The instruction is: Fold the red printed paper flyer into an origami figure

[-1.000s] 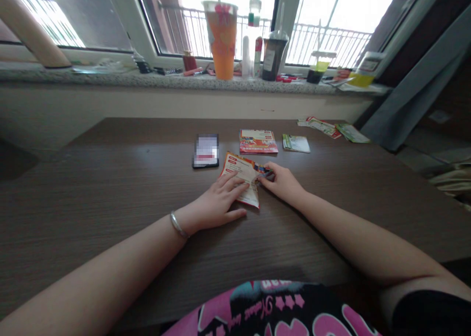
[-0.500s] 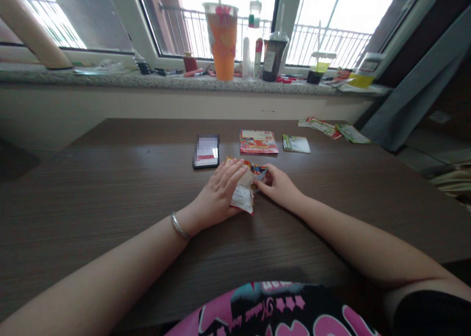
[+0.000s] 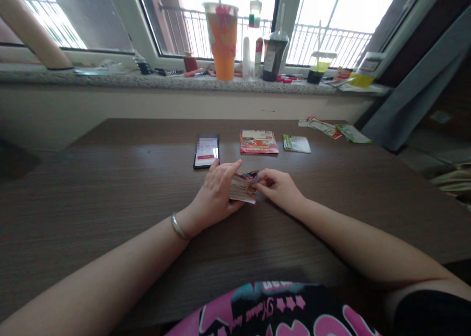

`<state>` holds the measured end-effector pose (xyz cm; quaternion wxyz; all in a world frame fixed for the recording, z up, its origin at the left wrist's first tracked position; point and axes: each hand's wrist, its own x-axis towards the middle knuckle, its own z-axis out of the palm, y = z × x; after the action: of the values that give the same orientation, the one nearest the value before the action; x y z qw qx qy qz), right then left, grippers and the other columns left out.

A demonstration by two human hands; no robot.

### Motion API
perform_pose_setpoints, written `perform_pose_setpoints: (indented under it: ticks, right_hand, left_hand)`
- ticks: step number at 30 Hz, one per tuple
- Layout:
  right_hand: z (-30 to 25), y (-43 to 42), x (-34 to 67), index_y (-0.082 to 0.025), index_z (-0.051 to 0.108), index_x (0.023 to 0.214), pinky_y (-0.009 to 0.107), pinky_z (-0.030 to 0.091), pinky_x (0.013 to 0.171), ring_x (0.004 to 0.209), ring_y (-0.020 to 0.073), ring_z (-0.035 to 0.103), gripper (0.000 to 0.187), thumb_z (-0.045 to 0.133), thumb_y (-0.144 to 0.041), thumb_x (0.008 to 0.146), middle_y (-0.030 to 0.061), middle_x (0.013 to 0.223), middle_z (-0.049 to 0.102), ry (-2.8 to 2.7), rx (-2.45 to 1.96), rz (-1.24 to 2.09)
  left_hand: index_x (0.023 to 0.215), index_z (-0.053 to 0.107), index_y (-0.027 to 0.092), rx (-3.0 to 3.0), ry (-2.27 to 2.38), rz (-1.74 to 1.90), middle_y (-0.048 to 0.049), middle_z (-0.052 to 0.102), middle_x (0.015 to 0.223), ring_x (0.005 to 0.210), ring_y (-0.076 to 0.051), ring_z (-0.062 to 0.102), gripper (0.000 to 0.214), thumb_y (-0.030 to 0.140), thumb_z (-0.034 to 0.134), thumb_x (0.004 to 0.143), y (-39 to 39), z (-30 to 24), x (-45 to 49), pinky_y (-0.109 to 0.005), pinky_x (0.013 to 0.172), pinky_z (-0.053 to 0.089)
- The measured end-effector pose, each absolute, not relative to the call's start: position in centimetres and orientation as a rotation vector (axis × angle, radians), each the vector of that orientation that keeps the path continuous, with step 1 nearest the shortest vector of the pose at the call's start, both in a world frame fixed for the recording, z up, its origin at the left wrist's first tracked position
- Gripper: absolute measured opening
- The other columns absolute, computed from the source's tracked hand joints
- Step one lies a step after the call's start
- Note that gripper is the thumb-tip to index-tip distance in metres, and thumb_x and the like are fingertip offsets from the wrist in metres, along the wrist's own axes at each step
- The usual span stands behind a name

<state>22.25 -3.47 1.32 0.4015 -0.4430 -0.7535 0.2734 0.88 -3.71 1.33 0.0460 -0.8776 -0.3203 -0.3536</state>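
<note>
One end of a printed packet (image 3: 243, 188), around the table's middle, was pinched between the right hand's thumb and fingers; the left hand (image 3: 217, 191) covered its other end, with a grip I could not tell. Its inside was hidden. Toward the table's far edge lay a phone (image 3: 206, 158), screen partly pixelated. On the sill (image 3: 165, 83), a tall cup (image 3: 224, 44) held orange liquid.
</note>
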Motion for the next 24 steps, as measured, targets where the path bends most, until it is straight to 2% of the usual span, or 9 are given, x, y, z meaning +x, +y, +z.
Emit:
perform_pose_setpoints:
  ticks: [3,7,11,15,20,24]
  right_hand:
    - [1.25,-3.46,22.26,-0.019,0.064,0.079,0.022,0.047,0.057,0.058,0.0102,0.058,0.007,0.067,-0.025,0.077,-0.0017,0.069,0.065,-1.856,-1.099,0.721]
    - [1.41,-3.61,22.18,-0.020,0.066,0.083,0.024,0.048,0.058,0.061,0.0111,0.059,0.006,0.064,-0.025,0.079,0.0004,0.076,0.068,-1.837,-1.071,0.704]
    - [1.76,-3.93,22.15,-0.020,0.066,0.091,0.025,0.051,0.066,0.077,0.0129,0.062,0.013,0.057,-0.018,0.083,0.0026,0.087,0.068,-1.895,-0.947,0.676]
    - [1.97,-4.09,22.13,-0.021,0.063,0.098,0.025,0.052,0.067,0.084,0.0140,0.062,0.018,0.062,-0.018,0.079,0.0040,0.095,0.066,-1.979,-0.885,0.655]
    - [1.96,-3.93,22.24,-0.022,0.065,0.093,0.026,0.051,0.065,0.082,0.0140,0.061,0.011,0.064,-0.024,0.083,0.0035,0.091,0.067,-2.029,-0.915,0.516]
    - [2.01,-3.93,22.44,-0.024,0.068,0.095,0.027,0.052,0.066,0.084,0.0143,0.062,0.012,0.065,-0.026,0.085,0.0036,0.091,0.068,-2.007,-0.865,0.442]
  left_hand:
    - [0.141,0.028,0.015,-2.673,-1.060,-1.140,-0.0103,0.058,0.109,0.108,-0.025,0.056,0.073,0.034,0.065,0.081,-3.76,1.57,0.95,-0.054,0.113,0.027]
    - [0.134,0.038,0.020,-2.654,-1.139,-1.173,-0.0078,0.060,0.109,0.107,-0.024,0.057,0.062,0.030,0.066,0.080,-3.76,1.81,1.09,-0.054,0.112,0.027]
    - [0.116,0.052,0.022,-2.635,-1.173,-1.276,-0.0047,0.064,0.103,0.100,-0.021,0.059,0.038,0.026,0.066,0.081,-3.71,1.95,1.20,-0.051,0.108,0.033]
    - [0.099,0.057,0.022,-2.645,-1.157,-1.391,-0.0026,0.065,0.094,0.092,-0.020,0.059,0.018,0.025,0.065,0.083,-3.68,2.03,1.30,-0.047,0.103,0.039]
    - [0.091,0.059,0.020,-2.704,-1.087,-1.496,-0.0042,0.064,0.090,0.090,-0.019,0.059,0.008,0.023,0.062,0.085,-3.87,2.11,1.44,-0.042,0.094,0.046]
    - [0.093,0.064,0.020,-2.749,-1.131,-1.468,-0.0049,0.065,0.094,0.093,-0.019,0.059,0.008,0.023,0.060,0.087,-4.02,2.29,1.46,-0.043,0.095,0.045]
